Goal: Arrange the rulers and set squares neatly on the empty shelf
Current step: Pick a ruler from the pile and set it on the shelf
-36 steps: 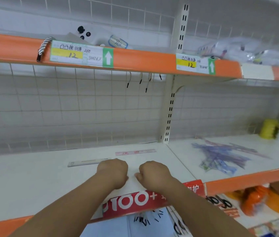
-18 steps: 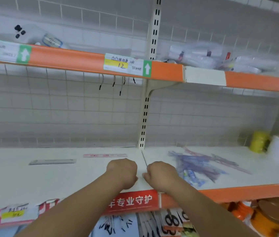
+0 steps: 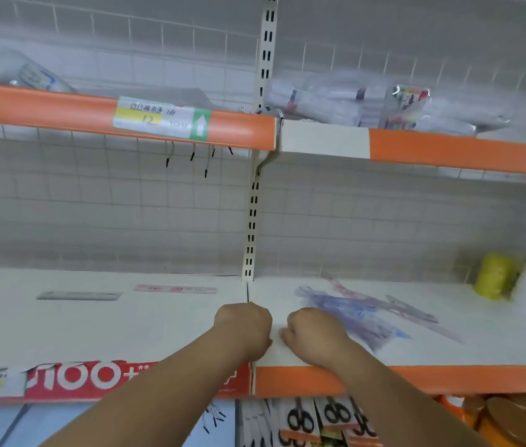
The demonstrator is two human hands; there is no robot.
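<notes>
Bright, even light; motion blur throughout, wide-angle bending at the edges.

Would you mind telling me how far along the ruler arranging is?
Done: a grey ruler and a pink ruler lie flat on the shelf. In hand: nothing visible; left hand and right hand rest curled. Left: the jumbled ruler pile on the right.

Subject: one person, upper limbs only in view.

L side: left forearm (image 3: 158, 391) bare along its full visible length, frame edge to wrist. Slim build, tapering twd wrist. Left hand (image 3: 244, 327) bare; rounded back and knuckle line showing.

R side: right forearm (image 3: 400, 398) likewise bare, same build and taper. Right hand (image 3: 315, 337) bare; knuckle ridge plus one digit tip visible at inner edge.

Surface on both limbs approx. smooth. Fine detail (nails, hair, marks) blurred, cannot tell.
</notes>
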